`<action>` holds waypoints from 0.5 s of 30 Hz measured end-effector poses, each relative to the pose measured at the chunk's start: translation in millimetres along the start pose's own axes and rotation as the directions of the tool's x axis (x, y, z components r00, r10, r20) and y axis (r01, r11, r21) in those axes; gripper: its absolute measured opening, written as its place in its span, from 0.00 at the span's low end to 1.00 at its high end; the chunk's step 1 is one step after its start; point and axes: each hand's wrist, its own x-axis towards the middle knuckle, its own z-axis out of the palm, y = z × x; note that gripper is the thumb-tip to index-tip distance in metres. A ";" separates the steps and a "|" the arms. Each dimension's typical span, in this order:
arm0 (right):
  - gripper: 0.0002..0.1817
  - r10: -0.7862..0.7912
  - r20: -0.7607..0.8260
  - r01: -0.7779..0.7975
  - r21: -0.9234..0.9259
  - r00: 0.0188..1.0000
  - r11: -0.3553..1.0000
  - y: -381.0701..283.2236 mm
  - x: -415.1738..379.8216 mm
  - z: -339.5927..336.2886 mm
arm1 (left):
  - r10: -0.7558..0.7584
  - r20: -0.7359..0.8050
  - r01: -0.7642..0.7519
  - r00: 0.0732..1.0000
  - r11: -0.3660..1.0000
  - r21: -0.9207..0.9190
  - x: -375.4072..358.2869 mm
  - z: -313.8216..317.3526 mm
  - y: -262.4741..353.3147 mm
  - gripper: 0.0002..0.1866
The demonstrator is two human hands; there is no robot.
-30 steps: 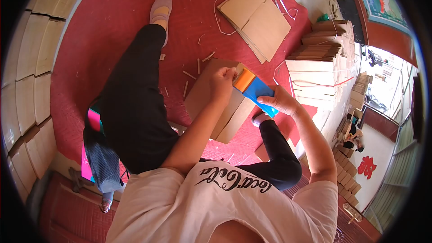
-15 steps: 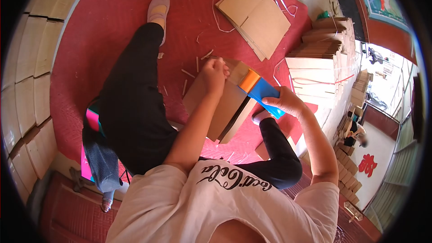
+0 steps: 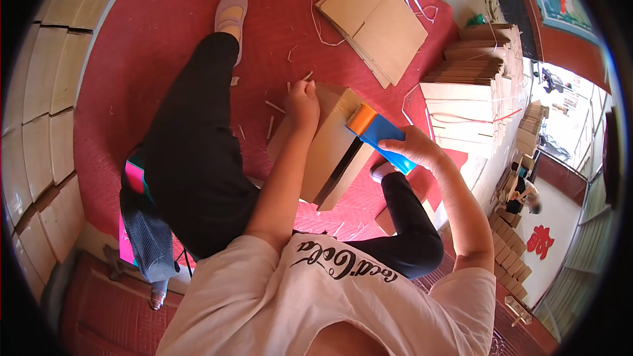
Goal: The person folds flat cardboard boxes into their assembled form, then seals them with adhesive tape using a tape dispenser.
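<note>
A brown cardboard box (image 3: 334,148) stands on the floor between my legs, with a dark gap along its near right side. My left hand (image 3: 302,107) lies against the left part of the box, fingers curled in; the fingertips are partly hidden. My right hand (image 3: 421,148) is closed around a blue tape dispenser (image 3: 384,138). Its orange end (image 3: 361,118) touches or nearly touches the upper right edge of the box. I cannot make out a strip of tape on the cardboard.
Flattened cardboard sheets (image 3: 372,26) lie ahead on the red floor covering (image 3: 158,46), with loose straps and scraps around. Stacked flat cartons (image 3: 461,102) stand to the right. Piled boxes (image 3: 39,112) line the left. Another person (image 3: 525,192) is far off at right.
My left hand has shifted a little left along the box. The tape dispenser in my right hand has moved slightly left against the box edge.
</note>
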 end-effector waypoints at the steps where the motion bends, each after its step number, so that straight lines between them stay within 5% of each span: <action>1: 0.28 0.008 0.003 -0.008 0.001 1.000 1.000 -1.5 -0.6 0.2 | 0.001 0.084 -0.006 0.996 0.998 0.055 -1.6 -0.6 0.8 0.10; 8: 0.24 0.004 0.012 -0.003 -0.096 1.000 0.995 -0.9 13.4 -1.1 | 0.007 0.437 -0.149 0.900 0.945 0.292 3.7 0.7 0.0 0.09; 15: 0.27 0.029 0.015 -0.027 -0.156 0.999 0.987 0.2 16.8 -0.9 | -0.149 0.560 -0.122 0.815 0.901 0.417 6.6 -9.6 7.3 0.10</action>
